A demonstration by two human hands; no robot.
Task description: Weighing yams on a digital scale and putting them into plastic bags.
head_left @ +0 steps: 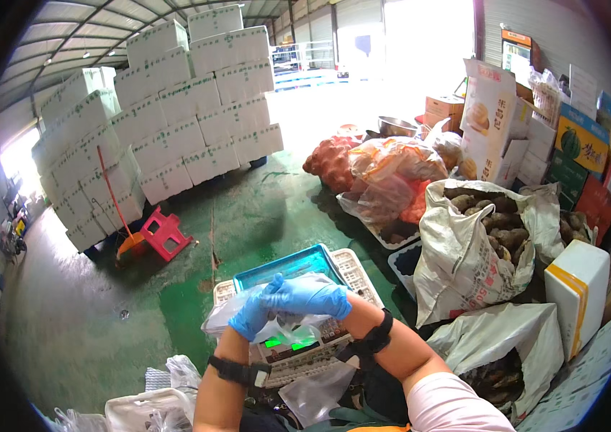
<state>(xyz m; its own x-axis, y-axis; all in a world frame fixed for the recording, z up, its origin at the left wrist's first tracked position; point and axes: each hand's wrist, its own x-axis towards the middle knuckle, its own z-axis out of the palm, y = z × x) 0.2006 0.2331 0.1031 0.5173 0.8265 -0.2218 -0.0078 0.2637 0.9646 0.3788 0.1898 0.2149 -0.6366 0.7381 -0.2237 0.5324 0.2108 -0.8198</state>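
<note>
My left hand (256, 309), in a blue glove, is closed on a crumpled clear plastic bag (298, 331). My right hand (309, 297), also gloved, is closed on the same bag, its fingers meeting those of my left hand. Both hands are over a scale with a green lit display (283, 343) and a blue tray (317, 256), sitting on white plastic crates (365, 281). What the bag holds is hidden by my hands. Another clear bag (309, 385) lies below the scale.
Stacked foam boxes (201, 122) stand at back left, near a red stool (168, 232) and long-handled dustpan (135, 247). At right are sacks of root vegetables (464, 266), bagged produce (363, 165), cartons (485, 122) and a foam box (577, 288). A white container (140, 410) is at lower left.
</note>
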